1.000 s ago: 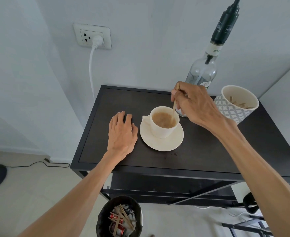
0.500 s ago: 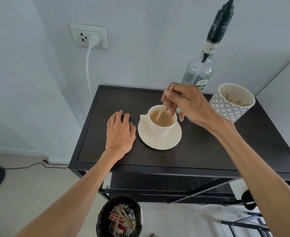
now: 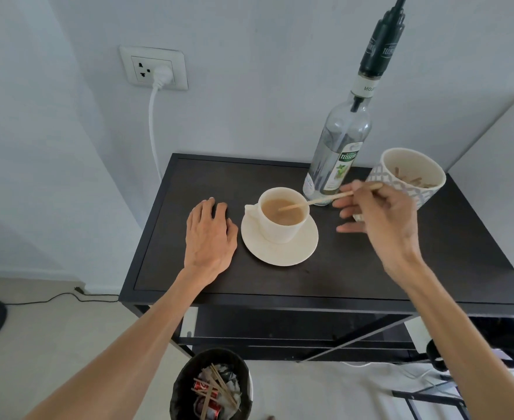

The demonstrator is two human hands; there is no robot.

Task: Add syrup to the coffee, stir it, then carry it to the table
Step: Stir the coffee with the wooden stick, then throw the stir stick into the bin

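Here, near the middle of the frame, the cream ceramic coffee cup (image 3: 283,215) stands on its round cream saucer (image 3: 280,248) on the dark wooden cart top (image 3: 189,183), filled with milky brown coffee that sits fairly close to the rim. The right hand (image 3: 380,219) pinches the upper end of a thin, flat wooden stir stick (image 3: 328,199) between thumb and forefinger, its other fingers spread loosely, while the stick's lower end dips into the coffee at a shallow slant. The left hand (image 3: 210,234) lies flat on the cart top just left of the saucer, fingers relaxed, holding nothing. Behind the cup, toward the upper right, stands the tall clear glass syrup bottle with a dark pump (image 3: 337,156), and right of it a patterned white pot of wooden sticks (image 3: 410,177).

The stick looks light and slightly springy, so a fingertip pinch should suit it. The cup and saucer are probably rigid, smooth and breakable, and the cup may slide on the saucer. For carrying, gripping the saucer's rim from beneath, perhaps with the other hand steadying the small handle on the cup's left side, seems safest against spilling.
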